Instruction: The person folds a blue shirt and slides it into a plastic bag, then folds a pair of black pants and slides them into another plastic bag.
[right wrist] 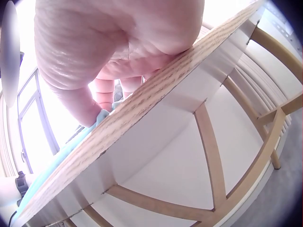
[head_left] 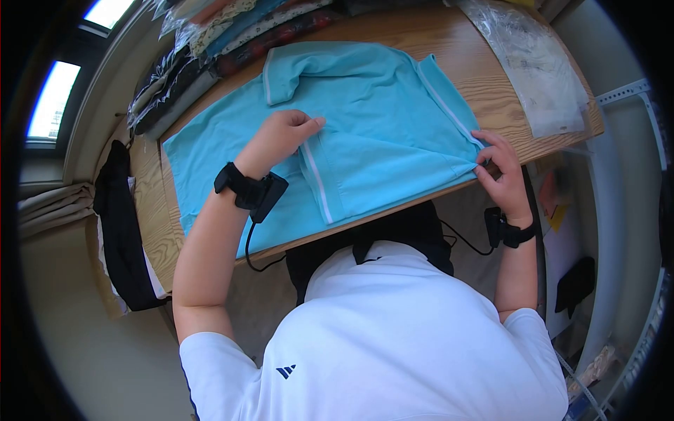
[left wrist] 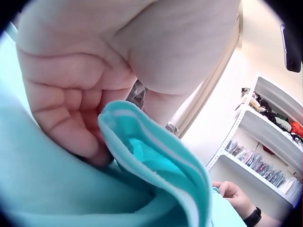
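A light blue shirt [head_left: 379, 119] with white-striped edges is spread over the wooden table, partly folded over itself. My left hand [head_left: 284, 137] pinches the top corner of one striped edge near the shirt's middle. Up close in the left wrist view, curled fingers [left wrist: 80, 118] meet the striped edge [left wrist: 156, 146], which stands up in an open loop; the thumb tip is hidden behind it. At the right front corner of the shirt, my right hand [head_left: 502, 175] pinches the cloth between thumb and fingers. In the right wrist view a bit of blue cloth [right wrist: 101, 117] shows at the thumb tip.
Bagged folded garments [head_left: 232, 42] are stacked at the back left of the table [head_left: 449, 31]. A clear plastic bag [head_left: 537, 77] lies at the back right. Black cloth [head_left: 126, 231] hangs over the left edge. Metal shelving [head_left: 625, 95] stands on the right.
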Available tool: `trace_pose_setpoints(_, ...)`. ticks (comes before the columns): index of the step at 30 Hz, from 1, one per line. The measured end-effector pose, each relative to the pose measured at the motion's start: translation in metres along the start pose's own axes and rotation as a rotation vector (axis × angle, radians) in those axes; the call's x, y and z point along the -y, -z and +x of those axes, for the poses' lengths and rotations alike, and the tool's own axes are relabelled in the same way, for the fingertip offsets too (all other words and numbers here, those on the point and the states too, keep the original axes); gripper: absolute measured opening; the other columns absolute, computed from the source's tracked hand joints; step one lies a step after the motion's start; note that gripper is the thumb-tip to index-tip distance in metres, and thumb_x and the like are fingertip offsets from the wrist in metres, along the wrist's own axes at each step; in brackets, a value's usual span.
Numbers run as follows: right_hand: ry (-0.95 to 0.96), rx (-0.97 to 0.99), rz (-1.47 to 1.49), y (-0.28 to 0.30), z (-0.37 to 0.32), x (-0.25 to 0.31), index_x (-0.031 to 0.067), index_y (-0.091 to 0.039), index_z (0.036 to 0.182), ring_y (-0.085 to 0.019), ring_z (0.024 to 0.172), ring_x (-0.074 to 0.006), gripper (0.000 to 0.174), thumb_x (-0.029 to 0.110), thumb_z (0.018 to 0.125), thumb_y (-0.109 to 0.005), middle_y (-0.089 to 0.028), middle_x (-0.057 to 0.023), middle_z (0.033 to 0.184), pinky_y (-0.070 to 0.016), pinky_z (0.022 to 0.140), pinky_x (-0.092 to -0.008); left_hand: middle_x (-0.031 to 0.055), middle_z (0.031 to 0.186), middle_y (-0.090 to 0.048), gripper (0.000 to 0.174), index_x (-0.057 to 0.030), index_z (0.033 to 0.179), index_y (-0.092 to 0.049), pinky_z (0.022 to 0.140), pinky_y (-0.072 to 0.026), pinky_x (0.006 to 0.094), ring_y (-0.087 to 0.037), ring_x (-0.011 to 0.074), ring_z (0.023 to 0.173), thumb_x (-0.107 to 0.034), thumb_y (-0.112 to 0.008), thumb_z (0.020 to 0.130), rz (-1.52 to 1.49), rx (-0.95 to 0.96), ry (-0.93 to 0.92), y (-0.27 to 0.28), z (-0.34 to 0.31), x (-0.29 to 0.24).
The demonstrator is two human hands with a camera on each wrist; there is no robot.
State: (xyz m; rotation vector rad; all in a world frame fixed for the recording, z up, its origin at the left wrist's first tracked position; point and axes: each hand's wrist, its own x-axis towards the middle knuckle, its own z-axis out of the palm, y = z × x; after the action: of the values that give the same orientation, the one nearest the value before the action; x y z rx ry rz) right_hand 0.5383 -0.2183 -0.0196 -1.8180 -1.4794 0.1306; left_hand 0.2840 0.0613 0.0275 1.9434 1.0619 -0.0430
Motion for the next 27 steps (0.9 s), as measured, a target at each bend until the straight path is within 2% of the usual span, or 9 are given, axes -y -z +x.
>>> trace_pose_setpoints(6, 0.004, 0.0, -0.01, 0.0, 0.0, 0.0, 0.007, -0.053, 0.079, -0.052, 0.114, -0.0311, 0.018, 0.004, 0.067, -0.066, -0.06, -0.0086, 0.12, -0.038, 0.097, -0.0395, 0.0085, 0.075, -0.061, 0.042, 0.0054, 0.093, -0.064, 0.064, -0.0443, 0.0302, -0.054, 0.0166, 0.069, -0.036, -0.06, 0.087, 0.084, 0.055, -0.138, -0.003, 0.008, 0.01)
trace_pose_setpoints(10, 0.012, 0.003, -0.016, 0.001, 0.001, 0.0, 0.0071, -0.053, 0.079, -0.052, 0.113, -0.0312, 0.018, 0.004, 0.067, -0.066, -0.06, -0.0086, 0.119, -0.038, 0.096, -0.0396, 0.0089, 0.074, -0.061, 0.043, 0.005, 0.091, -0.064, 0.064, -0.0446, 0.0306, -0.054, 0.0171, 0.069, -0.037, -0.059, 0.088, 0.016, 0.014, -0.097, -0.006, 0.007, 0.01)
trace_pose_setpoints(15, 0.014, 0.001, -0.027, 0.001, 0.0, 0.0, 0.0071, -0.053, 0.079, -0.052, 0.113, -0.031, 0.018, 0.005, 0.067, -0.066, -0.061, -0.0086, 0.119, -0.038, 0.096, -0.0394, 0.0096, 0.074, -0.058, 0.043, 0.0038, 0.088, -0.062, 0.063, -0.0443, 0.0335, -0.055, 0.0168, 0.07, -0.039, -0.055, 0.091, 0.118, 0.112, 0.205, 0.001, 0.002, -0.01)
trace_pose_setpoints(19, 0.019, 0.0, -0.033, 0.001, 0.001, 0.0, 0.0072, -0.053, 0.079, -0.052, 0.113, -0.0306, 0.017, 0.005, 0.067, -0.066, -0.061, -0.0087, 0.118, -0.038, 0.095, -0.0387, 0.012, 0.08, -0.061, 0.041, 0.004, 0.088, -0.061, 0.065, -0.045, 0.0354, -0.057, 0.0216, 0.071, -0.036, -0.054, 0.092, 0.308, 0.071, 0.276, 0.017, 0.006, 0.003)
trace_pose_setpoints(21, 0.018, -0.003, -0.027, 0.001, 0.001, 0.0, 0.0072, -0.053, 0.079, -0.052, 0.113, -0.0305, 0.017, 0.005, 0.067, -0.066, -0.061, -0.0085, 0.118, -0.0381, 0.095, -0.0385, 0.0165, 0.099, -0.063, 0.036, 0.0027, 0.098, -0.06, 0.078, -0.0469, 0.037, -0.059, 0.0291, 0.088, -0.033, -0.056, 0.091, 0.374, -0.253, -0.162, 0.02, -0.004, 0.009)
trace_pose_setpoints(22, 0.017, -0.005, -0.024, 0.001, 0.0, -0.001, 0.0072, -0.053, 0.079, -0.052, 0.112, -0.0303, 0.017, 0.006, 0.068, -0.066, -0.061, -0.0083, 0.118, -0.0382, 0.095, -0.0383, 0.0165, 0.099, -0.063, 0.036, 0.0027, 0.098, -0.06, 0.078, -0.0469, 0.037, -0.059, 0.0291, 0.088, -0.033, -0.056, 0.091, 0.373, -0.25, -0.164, 0.017, -0.013, 0.005)
trace_pose_setpoints(24, 0.011, -0.006, -0.013, 0.0, 0.0, 0.0, 0.0072, -0.053, 0.079, -0.052, 0.112, -0.0304, 0.017, 0.005, 0.067, -0.066, -0.061, -0.0083, 0.118, -0.038, 0.095, -0.0381, 0.0166, 0.124, -0.054, 0.038, -0.0028, 0.119, -0.055, 0.096, -0.0405, 0.0407, -0.051, 0.0321, 0.116, -0.026, -0.057, 0.089, 0.453, -0.207, -0.766, 0.007, -0.039, -0.008)
trace_pose_setpoints(25, 0.011, -0.007, -0.001, 0.001, 0.0, 0.0, 0.0072, -0.053, 0.078, -0.052, 0.112, -0.0305, 0.018, 0.005, 0.066, -0.066, -0.061, -0.0082, 0.117, -0.0378, 0.095, -0.0379, 0.0166, 0.124, -0.054, 0.038, -0.0028, 0.119, -0.055, 0.096, -0.0405, 0.0407, -0.051, 0.0321, 0.116, -0.026, -0.057, 0.089, 0.441, -0.203, -0.775, 0.001, -0.048, -0.006)
trace_pose_setpoints(27, 0.015, 0.01, -0.019, 0.003, 0.0, 0.0, 0.0072, -0.055, 0.082, -0.052, 0.112, -0.0302, 0.017, 0.007, 0.069, -0.066, -0.061, -0.0088, 0.118, -0.0372, 0.095, -0.0376, 0.0176, 0.149, -0.026, 0.061, -0.0078, 0.14, -0.036, 0.111, -0.0233, 0.0458, -0.022, 0.0373, 0.138, -0.027, -0.059, 0.087, 0.704, 0.121, -0.694, -0.011, -0.062, -0.004)
